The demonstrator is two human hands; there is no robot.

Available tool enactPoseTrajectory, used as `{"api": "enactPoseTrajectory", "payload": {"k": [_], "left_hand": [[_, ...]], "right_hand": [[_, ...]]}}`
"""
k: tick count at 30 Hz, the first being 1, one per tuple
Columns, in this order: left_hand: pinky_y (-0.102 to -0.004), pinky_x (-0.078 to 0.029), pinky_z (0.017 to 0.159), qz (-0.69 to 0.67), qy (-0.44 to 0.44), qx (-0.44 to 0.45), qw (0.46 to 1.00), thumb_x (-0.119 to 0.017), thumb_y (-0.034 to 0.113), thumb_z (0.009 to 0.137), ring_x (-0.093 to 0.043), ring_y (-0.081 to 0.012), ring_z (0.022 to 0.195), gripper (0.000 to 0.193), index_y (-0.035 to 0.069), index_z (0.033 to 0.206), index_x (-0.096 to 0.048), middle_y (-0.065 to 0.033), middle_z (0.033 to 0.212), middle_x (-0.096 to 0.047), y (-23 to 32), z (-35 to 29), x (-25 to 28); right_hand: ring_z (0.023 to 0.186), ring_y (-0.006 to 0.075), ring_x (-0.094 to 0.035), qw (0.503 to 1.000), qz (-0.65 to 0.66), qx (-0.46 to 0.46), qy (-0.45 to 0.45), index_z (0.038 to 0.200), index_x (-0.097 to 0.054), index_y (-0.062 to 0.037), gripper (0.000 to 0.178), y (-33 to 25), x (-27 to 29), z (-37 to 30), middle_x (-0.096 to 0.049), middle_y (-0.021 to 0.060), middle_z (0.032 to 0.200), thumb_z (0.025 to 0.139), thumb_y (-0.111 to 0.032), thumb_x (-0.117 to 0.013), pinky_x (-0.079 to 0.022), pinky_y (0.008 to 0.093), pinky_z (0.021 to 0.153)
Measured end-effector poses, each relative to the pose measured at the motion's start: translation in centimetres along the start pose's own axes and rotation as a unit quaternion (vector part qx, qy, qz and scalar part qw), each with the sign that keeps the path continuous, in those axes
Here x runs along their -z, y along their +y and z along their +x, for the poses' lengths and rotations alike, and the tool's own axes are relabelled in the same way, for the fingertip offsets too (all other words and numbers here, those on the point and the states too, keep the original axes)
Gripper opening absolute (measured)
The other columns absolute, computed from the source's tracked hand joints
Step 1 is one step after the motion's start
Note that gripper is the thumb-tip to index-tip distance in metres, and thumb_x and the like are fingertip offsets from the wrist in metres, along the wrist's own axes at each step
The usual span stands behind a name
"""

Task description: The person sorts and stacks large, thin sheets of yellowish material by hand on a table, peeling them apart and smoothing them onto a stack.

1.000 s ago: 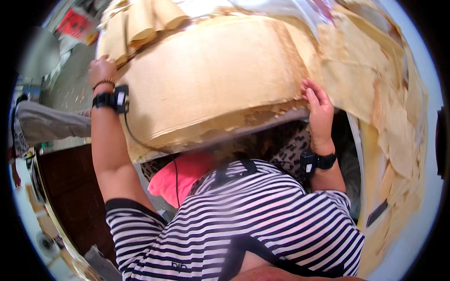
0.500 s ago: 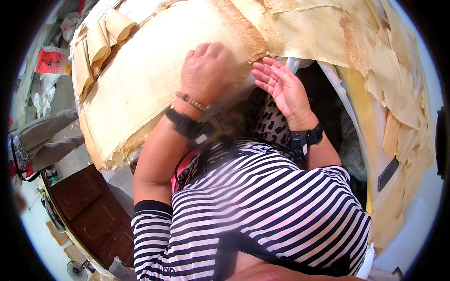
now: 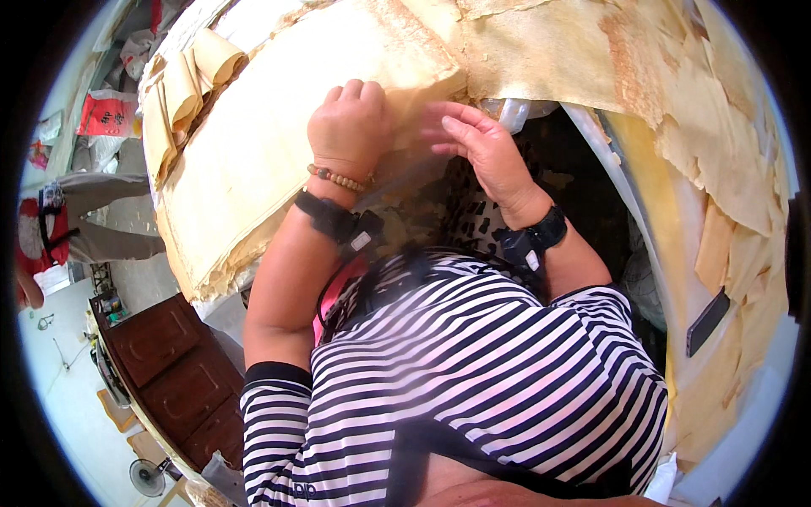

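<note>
A thick stack of thin cream-tan sheets [image 3: 245,169] with ragged edges, resembling dried bean curd skin, lies in front of me to the left. Over its near side my left hand [image 3: 351,127] is closed, knuckles up; whatever its fingers hold is hidden. Opposite it, my right hand [image 3: 498,156] has its fingers stretched toward the left hand, apart from it. Those fingertips are smeared by motion and I see nothing gripped in them. A pale blur lies between the two hands, too indistinct to name.
More tan sheets [image 3: 557,55] spread ahead and down the right side, where a dark phone [image 3: 708,323] lies. Rolled sheets [image 3: 182,89] sit at the far left. Beyond are a red-and-white bag [image 3: 110,114], a standing person's trousers [image 3: 110,215] and a brown panelled cabinet [image 3: 173,372].
My right hand has moved left toward my left hand, turning with its thumb now across the front. The left hand has shifted slightly left. The view has tilted a little.
</note>
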State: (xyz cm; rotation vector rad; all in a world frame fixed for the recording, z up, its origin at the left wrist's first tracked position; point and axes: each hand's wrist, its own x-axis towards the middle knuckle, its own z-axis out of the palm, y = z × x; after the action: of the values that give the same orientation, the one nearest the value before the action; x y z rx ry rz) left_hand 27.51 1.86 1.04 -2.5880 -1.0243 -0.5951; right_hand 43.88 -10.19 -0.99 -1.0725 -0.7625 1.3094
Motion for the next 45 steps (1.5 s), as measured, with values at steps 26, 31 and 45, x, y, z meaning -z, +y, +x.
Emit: {"api": "enactPoseTrajectory", "payload": {"k": [26, 31, 45], "left_hand": [[-0.0345, -0.052, 0.063, -0.366, 0.119, 0.317, 0.867, -0.061, 0.030, 0.097, -0.064, -0.0275, 0.063, 0.029, 0.005, 0.085, -0.067, -0.0159, 0.073, -0.068, -4.6, 0.4, -3.4], [-0.0270, -0.053, 0.069, -0.508, 0.189, 0.384, 0.747, -0.061, 0.023, 0.101, -0.066, -0.0124, 0.078, 0.023, 0.001, 0.099, -0.069, -0.0064, 0.091, -0.073, -5.0, 0.1, -2.4], [-0.0237, -0.054, 0.070, -0.546, 0.260, 0.323, 0.728, -0.058, 0.024, 0.103, -0.066, -0.0103, 0.086, 0.026, 0.000, 0.108, -0.067, -0.0064, 0.102, -0.072, -6.8, -0.3, 1.9]], "right_hand": [[0.063, 0.0180, -0.068, 0.964, -0.223, -0.096, 0.112, 0.081, -0.067, 0.0042, 0.042, 0.2, -1.1, 5.1, -0.070, 0.0125, 0.076, 0.092, -0.036, -0.061, -0.053, 0.0305, 0.057], [0.064, 0.0162, -0.069, 0.962, -0.245, -0.074, 0.090, 0.087, -0.067, 0.0048, 0.044, -1.4, -1.3, 4.1, -0.070, 0.0108, 0.078, 0.097, -0.037, -0.057, -0.053, 0.0280, 0.056], [0.108, 0.0323, -0.058, 0.620, -0.647, 0.427, 0.120, 0.125, -0.065, -0.0089, 0.038, 2.3, -8.3, 12.6, -0.064, 0.0110, 0.109, 0.098, -0.032, -0.054, -0.044, 0.0491, 0.092]]}}
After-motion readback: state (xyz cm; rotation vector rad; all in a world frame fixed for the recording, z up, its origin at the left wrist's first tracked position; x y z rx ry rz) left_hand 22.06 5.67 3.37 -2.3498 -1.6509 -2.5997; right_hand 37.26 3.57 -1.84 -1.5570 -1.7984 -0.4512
